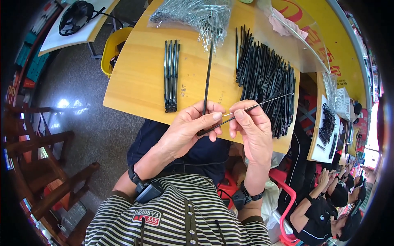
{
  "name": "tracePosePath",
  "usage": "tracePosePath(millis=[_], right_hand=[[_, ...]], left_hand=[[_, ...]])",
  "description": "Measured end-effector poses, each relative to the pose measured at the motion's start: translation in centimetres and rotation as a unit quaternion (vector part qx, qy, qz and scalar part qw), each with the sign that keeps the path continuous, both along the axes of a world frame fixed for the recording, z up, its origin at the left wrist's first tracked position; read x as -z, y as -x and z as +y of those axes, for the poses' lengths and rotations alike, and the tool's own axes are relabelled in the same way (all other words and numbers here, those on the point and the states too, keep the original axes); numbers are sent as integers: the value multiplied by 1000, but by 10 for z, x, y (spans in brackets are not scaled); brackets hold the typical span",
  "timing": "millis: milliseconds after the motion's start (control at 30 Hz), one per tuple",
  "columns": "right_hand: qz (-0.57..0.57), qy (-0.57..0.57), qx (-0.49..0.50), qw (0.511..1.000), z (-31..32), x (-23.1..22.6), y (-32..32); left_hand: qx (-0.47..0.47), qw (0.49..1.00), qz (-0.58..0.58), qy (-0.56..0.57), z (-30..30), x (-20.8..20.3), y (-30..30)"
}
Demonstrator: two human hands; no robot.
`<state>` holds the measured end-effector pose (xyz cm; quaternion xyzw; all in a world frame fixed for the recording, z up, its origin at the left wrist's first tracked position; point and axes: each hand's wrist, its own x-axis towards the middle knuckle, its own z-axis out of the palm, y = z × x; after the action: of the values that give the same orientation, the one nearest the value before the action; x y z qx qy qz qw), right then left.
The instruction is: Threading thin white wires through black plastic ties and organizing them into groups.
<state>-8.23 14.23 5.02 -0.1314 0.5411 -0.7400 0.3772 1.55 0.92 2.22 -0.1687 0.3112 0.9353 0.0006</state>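
Note:
My left hand (184, 130) is closed, its thumb and fingers pinching a slim black strip (223, 122) that slants up to the right. From the same hand a second long black strip (208, 74) stands out toward the far side of the table. My right hand (255, 133) pinches a thin metal wire (284, 96) with a small loop at its far end, lying along the slanting strip. What exactly lies under the fingertips is partly hidden. Ahead of my left hand, several black strips (171, 78) lie side by side. A large heap of similar strips (269, 78) spreads beyond my right hand.
A clear bag of metal wires (193, 16) sits at the far edge of the wooden table (135, 82). A yellow bin (111, 45) stands left of it. Wooden chairs (45, 164) are at the left. People in black (320, 213) work at the right beside a white-topped table (318, 147).

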Motion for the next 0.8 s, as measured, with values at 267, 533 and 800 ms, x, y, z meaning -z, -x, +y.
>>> tracePosePath(millis=[267, 533, 800], right_hand=[[-2, -9, 8, 1000, -3, -3, 4], [14, -15, -13, 1000, -2, -6, 2], [43, -29, 33, 998, -1, -4, 1]], left_hand=[[-13, 999, -6, 53, 1, 4, 1], [3, 989, -3, 145, 1, 1, 1], [-11, 982, 2, 189, 7, -1, 2]])
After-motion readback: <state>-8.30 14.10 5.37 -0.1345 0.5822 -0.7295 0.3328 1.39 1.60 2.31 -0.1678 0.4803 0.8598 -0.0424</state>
